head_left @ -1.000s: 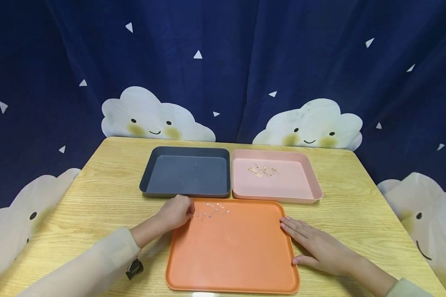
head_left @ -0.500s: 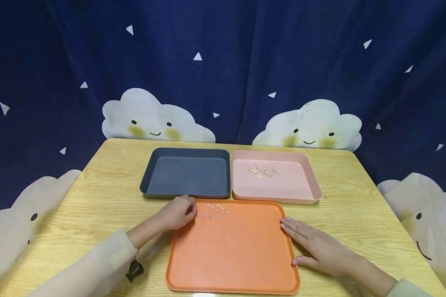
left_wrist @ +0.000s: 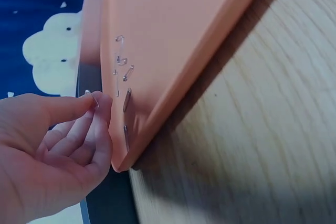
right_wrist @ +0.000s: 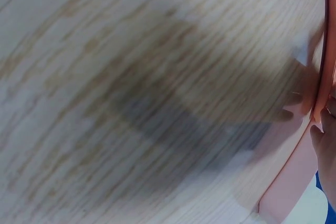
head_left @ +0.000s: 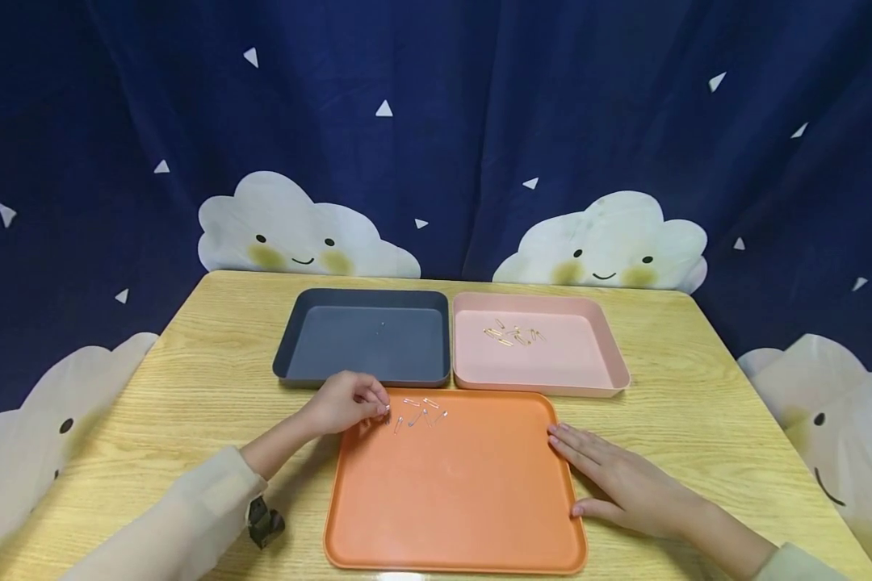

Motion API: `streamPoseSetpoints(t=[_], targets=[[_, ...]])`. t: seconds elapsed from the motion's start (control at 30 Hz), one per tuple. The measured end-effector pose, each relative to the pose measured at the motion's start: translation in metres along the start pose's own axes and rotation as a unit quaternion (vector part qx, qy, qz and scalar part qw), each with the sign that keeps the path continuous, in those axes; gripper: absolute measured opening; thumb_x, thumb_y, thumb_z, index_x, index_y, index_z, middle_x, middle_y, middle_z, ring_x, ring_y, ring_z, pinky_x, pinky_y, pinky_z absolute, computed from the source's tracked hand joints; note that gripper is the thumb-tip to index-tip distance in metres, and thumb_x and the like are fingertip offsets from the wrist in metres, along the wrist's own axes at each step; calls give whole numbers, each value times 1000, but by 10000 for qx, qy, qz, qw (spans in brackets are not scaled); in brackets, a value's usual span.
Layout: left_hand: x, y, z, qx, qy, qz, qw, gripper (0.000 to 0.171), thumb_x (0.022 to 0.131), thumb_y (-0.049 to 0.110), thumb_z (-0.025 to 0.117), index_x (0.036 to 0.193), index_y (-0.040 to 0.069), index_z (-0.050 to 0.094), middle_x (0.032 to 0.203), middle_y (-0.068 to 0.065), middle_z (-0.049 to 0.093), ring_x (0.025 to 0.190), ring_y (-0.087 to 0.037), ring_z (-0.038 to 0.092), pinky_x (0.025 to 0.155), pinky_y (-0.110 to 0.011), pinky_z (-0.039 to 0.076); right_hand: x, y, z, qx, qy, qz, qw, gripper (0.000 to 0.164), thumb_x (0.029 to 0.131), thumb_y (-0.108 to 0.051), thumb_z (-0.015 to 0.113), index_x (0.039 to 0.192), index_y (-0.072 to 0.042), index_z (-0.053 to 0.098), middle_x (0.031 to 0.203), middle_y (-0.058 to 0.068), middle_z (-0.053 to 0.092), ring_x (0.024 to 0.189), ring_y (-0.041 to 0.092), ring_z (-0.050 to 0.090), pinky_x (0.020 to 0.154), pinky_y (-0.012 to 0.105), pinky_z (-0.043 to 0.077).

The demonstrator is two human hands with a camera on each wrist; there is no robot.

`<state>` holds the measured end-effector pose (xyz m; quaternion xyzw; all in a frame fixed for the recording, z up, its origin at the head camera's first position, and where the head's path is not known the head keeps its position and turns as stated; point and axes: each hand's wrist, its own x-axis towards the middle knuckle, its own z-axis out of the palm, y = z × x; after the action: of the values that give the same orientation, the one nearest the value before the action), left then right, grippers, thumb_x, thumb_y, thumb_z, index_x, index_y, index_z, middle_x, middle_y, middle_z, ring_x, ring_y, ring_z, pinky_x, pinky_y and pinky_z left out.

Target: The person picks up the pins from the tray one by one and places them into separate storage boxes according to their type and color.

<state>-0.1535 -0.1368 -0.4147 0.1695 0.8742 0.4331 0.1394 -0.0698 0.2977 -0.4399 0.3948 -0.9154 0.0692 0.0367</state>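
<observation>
My left hand (head_left: 347, 401) is at the far left corner of the orange tray (head_left: 458, 492), with thumb and forefinger pinching a small silver safety pin (left_wrist: 96, 103). Its other fingers curl loosely beneath. Several more silver safety pins (head_left: 398, 424) lie scattered along that end of the tray; one pin (left_wrist: 126, 139) sits close by the corner, just under the hand. On the opposite side, my right hand (head_left: 621, 484) lies flat with fingers straight, its fingertips on the tray's right rim. The right wrist view catches only part of this hand (right_wrist: 328, 150) at its edge.
Behind the orange tray stand a dark grey tray (head_left: 363, 355), with tiny bright specks in it, and a pink tray (head_left: 574, 355) bearing several gold safety pins (head_left: 521, 340). All rest on a wooden table (head_left: 211, 371). A dark blue curtain (head_left: 450, 145) hangs behind.
My left hand has lifted slightly and shifted a little to the right, its fingers turned so that a silver safety pin shows at the fingertips. The right hand has stayed still.
</observation>
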Motion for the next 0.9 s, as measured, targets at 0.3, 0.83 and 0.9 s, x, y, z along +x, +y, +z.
streamPoseSetpoints(t=[0.3,0.83,0.9], targets=[[4,5,-11,-1576,9,-684,9851,18,85,-1,70,99,-12,68,84,-17,76,70,-10,71,66,-24,58,3,2,-1,-12,-19,-20,10000,79,90,-53,62,154,-16,35,160,2,37,151,3,18,117,0,-1],[30,15,-40,-2175,172,-1203,9685,32,87,-4,66,116,-18,61,97,-20,76,77,-9,73,89,-41,59,3,3,2,-43,245,-278,9993,81,87,-51,66,153,-13,36,158,6,41,152,5,20,119,3,1],[32,14,-42,-2137,229,-1232,9688,32,88,-4,66,116,-18,61,97,-21,76,78,-11,74,89,-42,59,2,2,2,-96,334,-388,9986,82,87,-50,68,152,-11,37,156,8,43,151,7,23,120,5,2]])
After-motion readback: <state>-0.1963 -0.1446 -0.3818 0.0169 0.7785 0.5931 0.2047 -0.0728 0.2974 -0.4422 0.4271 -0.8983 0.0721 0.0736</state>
